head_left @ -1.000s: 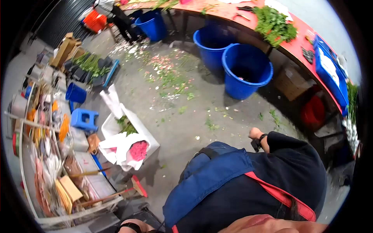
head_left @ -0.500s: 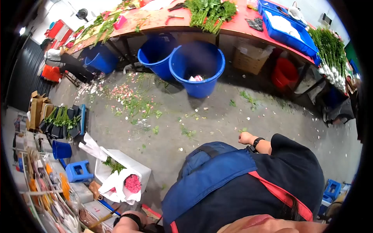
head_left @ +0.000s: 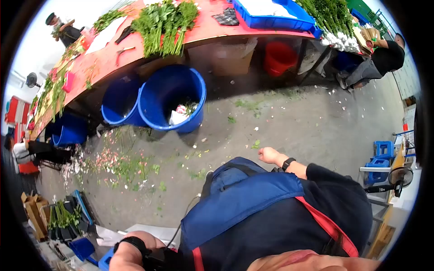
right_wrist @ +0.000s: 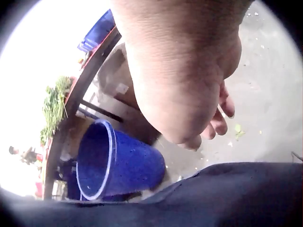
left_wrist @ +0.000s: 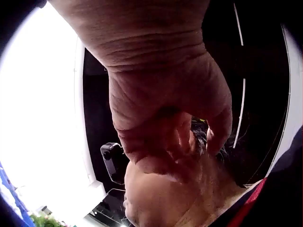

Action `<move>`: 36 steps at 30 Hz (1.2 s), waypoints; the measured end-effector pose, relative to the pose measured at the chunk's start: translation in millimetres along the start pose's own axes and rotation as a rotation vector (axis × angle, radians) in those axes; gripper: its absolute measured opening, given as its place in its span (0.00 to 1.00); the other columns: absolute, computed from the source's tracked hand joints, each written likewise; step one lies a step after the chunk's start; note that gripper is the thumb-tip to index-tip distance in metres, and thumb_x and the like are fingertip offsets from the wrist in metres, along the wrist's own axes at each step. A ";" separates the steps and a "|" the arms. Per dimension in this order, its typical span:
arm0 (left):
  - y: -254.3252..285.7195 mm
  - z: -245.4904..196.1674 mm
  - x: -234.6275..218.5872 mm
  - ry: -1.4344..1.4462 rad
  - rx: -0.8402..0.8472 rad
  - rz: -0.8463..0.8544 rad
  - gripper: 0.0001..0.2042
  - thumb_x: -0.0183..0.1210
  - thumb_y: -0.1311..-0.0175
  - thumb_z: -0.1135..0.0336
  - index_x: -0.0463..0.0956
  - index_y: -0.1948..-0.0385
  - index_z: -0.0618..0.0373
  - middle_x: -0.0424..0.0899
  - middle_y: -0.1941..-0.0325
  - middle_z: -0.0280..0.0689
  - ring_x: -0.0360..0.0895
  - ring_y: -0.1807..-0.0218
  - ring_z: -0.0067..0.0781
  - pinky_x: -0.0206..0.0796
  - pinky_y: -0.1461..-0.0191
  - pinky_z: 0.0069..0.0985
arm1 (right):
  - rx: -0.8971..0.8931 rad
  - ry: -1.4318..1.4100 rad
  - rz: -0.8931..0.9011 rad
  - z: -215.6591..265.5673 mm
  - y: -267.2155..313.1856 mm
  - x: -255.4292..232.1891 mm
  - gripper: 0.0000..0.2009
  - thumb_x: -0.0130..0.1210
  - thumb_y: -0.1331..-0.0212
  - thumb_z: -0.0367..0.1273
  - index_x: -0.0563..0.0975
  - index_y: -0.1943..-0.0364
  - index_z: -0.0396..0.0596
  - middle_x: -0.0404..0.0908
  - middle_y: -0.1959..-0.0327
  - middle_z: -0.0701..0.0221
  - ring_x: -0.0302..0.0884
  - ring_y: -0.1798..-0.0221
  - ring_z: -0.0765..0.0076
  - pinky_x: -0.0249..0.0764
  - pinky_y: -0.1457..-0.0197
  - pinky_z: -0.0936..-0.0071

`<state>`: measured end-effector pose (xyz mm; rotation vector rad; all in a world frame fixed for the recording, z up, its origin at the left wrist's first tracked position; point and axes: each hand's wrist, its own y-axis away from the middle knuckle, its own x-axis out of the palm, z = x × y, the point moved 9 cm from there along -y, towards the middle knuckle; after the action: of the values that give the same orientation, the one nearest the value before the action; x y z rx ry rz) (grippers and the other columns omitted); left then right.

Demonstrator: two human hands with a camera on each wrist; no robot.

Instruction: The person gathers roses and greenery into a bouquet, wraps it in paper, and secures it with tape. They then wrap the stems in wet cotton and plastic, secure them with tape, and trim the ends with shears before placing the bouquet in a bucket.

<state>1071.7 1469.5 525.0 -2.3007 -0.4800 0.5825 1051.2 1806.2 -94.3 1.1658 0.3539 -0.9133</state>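
Note:
In the left wrist view my left hand [left_wrist: 170,104] is raised against bare skin near my head, its fingertips partly hidden. No object shows in it. Its wrist wears a black band [head_left: 129,246] at the lower left of the head view. My right hand [head_left: 270,156] hangs in front of my body over the floor, fingers loosely bent, holding nothing. A dark watch [head_left: 288,163] is on that wrist. Ahead of it, in the head view, stands a large blue bucket [head_left: 199,115] with white and pink scraps inside.
A long red-topped table [head_left: 210,31] carries green stems [head_left: 165,27], a pair of shears [head_left: 122,53] and a blue tray [head_left: 275,22]. Another blue bucket [head_left: 124,101] and a red bucket [head_left: 278,58] stand below. Petals and leaves [head_left: 122,167] litter the floor. A person [head_left: 382,58] crouches at the right.
The head view has turned right, so table and buckets shift left and the wrapped pink bouquet drops out of sight. My left forearm has come further into view; the right hand stays low.

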 end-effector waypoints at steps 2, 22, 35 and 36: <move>-15.7 32.8 -22.8 0.038 0.080 0.090 0.10 0.47 0.38 0.67 0.74 0.79 0.54 0.79 0.78 0.37 0.77 0.80 0.34 0.70 0.77 0.29 | 0.047 -0.069 -0.016 -8.4 -8.9 -21.9 0.18 0.54 0.49 0.38 0.79 0.54 0.46 0.82 0.57 0.56 0.78 0.52 0.51 0.73 0.46 0.61; 164.2 603.5 -510.8 -0.845 -1.288 -0.760 0.33 0.68 0.49 0.52 0.71 0.47 0.69 0.79 0.48 0.49 0.75 0.44 0.37 0.64 0.41 0.31 | -0.207 -0.616 0.084 119.0 -335.5 -398.0 0.12 0.58 0.42 0.34 0.79 0.60 0.40 0.81 0.73 0.72 0.75 0.71 0.79 0.73 0.67 0.79; 264.9 756.9 -570.0 -0.503 -1.183 -1.088 0.27 0.71 0.52 0.64 0.72 0.49 0.63 0.82 0.56 0.40 0.79 0.56 0.32 0.72 0.50 0.29 | -0.070 -1.147 0.096 277.1 -545.2 -461.6 0.17 0.56 0.39 0.39 0.74 0.52 0.42 0.78 0.61 0.71 0.75 0.65 0.76 0.73 0.64 0.78; 265.8 764.2 -559.2 -0.535 -1.192 -1.105 0.26 0.70 0.51 0.66 0.72 0.48 0.63 0.82 0.56 0.39 0.79 0.56 0.32 0.72 0.50 0.29 | -0.055 -1.139 0.078 276.7 -551.1 -460.2 0.17 0.57 0.39 0.39 0.75 0.54 0.42 0.78 0.64 0.72 0.74 0.68 0.76 0.73 0.66 0.78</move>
<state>247.3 1430.0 -9.9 -2.2102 -2.6758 0.3123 292.0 1700.8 -26.5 0.4595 -0.5829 -1.3284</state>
